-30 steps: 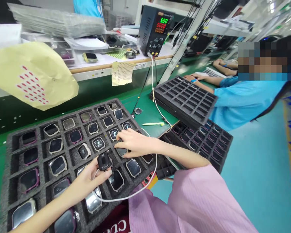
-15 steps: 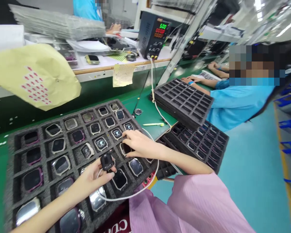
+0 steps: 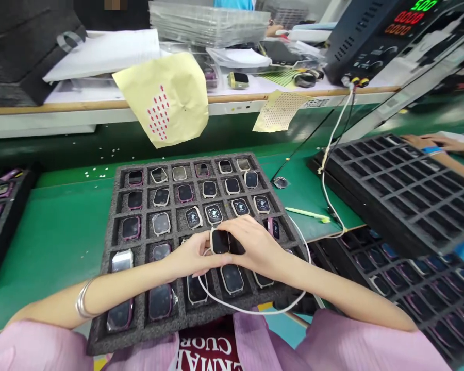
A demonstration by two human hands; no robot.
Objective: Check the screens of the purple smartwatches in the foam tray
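Observation:
Between my hands, above the black foam tray [image 3: 109, 234], a strapless smartwatch [image 3: 220, 242] with a dark screen and pale frame is held upright. My right hand [image 3: 257, 247] pinches it from the right, fingers over the top edge and thumb below. At its left side is my left hand [image 3: 189, 256], fingers closed, with a white cable [image 3: 251, 312] running out from under it. The black block on that cable is hidden behind the watch and fingers. More watches lie in the tray's compartments; several show lit dials, such as this watch [image 3: 214, 213].
Stacked foam trays [image 3: 394, 170] stand at the right, over another tray of watches [image 3: 410, 288]. At the left edge is a further watch tray [image 3: 7, 206]. A green pen [image 3: 308, 214] lies beside my tray. A power supply [image 3: 365, 46] sits on the shelf; a co-worker's hand [image 3: 429, 141] is far right.
My view has swung left. My right hand has lifted a watch out of the tray and brought it to my left hand, which held the black block on the cable.

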